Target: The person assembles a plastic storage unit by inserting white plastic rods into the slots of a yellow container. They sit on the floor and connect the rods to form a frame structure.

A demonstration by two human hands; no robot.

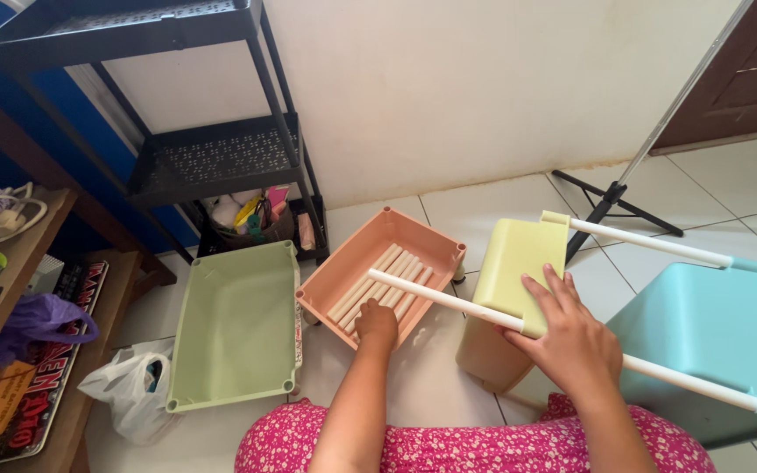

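My left hand (pixel 377 322) reaches into the pink tray (pixel 343 263) of white rods (pixel 387 285); my right hand (pixel 567 337) presses on the yellow tray (pixel 519 254), beside the teal tray (pixel 711 342).

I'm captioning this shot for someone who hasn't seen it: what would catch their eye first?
Pastel plastic trays spread over the white tiled floor: a green tray at left, a pink tray of white tubes in the middle, a yellow tray and a blue tray joined by white poles at right. The left hand reaches into the pink one; the right hand rests on the yellow one.

Smooth matt plastic trays (pixel 237 328), glossy floor tiles (pixel 746 175)
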